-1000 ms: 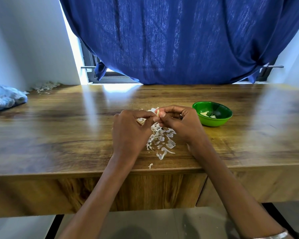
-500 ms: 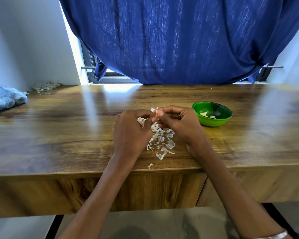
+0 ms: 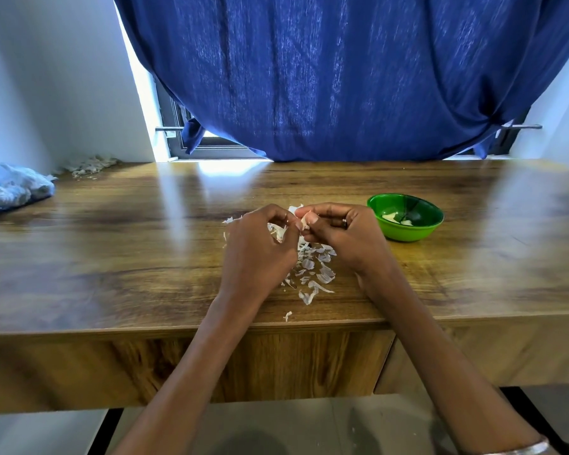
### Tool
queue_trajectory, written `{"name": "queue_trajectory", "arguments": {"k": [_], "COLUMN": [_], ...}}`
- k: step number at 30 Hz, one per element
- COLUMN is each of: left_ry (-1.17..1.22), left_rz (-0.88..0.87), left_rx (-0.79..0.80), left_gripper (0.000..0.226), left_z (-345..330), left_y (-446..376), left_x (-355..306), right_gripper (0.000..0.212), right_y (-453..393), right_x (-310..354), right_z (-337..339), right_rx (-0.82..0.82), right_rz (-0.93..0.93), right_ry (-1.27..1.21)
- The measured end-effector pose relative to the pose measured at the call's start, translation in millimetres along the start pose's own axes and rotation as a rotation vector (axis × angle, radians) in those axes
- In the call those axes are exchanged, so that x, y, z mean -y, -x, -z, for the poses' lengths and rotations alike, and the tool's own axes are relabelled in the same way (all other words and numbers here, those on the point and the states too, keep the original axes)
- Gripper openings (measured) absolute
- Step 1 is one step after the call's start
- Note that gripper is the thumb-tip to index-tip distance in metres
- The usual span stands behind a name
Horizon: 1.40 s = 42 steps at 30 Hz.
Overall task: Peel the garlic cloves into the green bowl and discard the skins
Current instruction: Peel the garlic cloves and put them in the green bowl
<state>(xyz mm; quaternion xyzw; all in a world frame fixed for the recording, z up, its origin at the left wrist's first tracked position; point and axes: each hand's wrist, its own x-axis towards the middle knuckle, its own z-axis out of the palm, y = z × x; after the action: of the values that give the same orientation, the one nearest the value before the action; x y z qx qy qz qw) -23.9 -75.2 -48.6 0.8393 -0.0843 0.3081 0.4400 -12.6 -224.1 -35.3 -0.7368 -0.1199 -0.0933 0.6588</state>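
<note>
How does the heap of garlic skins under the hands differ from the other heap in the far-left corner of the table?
The white papery garlic skins under the hands lie near the front edge of the wooden table, spread loose as separate flakes; the duller pile of skins in the far-left corner sits against the wall, bunched together. The near heap lies between the left hand and right hand; the far pile lies beside a blue crumpled bag, untouched. Both rest directly on the table.

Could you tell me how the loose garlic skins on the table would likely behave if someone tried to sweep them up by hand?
The garlic skins look thin and curled, so they are probably very light and would scatter easily. They lie as many small flakes, some near the table edge, so a sweep might drop a few off it. They seem floppy and likely to tear.
</note>
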Motion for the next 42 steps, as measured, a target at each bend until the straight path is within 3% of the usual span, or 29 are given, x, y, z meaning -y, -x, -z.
{"name": "queue_trajectory", "arguments": {"k": [17, 28, 42], "left_ry": [0.174, 0.096, 0.001], "left_rz": [0.056, -0.031, -0.04], "left_rx": [0.006, -0.088, -0.115], "left_gripper": [0.012, 0.014, 0.018], "left_z": [2.7, 6.8, 8.3], "left_y": [1.3, 5.4, 4.3], "left_x": [-3.8, -7.9, -6.3], "right_gripper": [0.024, 0.022, 0.019], "right_y": [3.2, 3.1, 1.4], "right_x": [5.8, 4.6, -1.1], "right_z": [-1.6, -1.6, -2.4], "right_rx": [-0.051, -0.015, 0.004], "right_rz": [0.007, 0.004, 0.144], "right_ry": [-0.063, -0.106, 0.185]}}
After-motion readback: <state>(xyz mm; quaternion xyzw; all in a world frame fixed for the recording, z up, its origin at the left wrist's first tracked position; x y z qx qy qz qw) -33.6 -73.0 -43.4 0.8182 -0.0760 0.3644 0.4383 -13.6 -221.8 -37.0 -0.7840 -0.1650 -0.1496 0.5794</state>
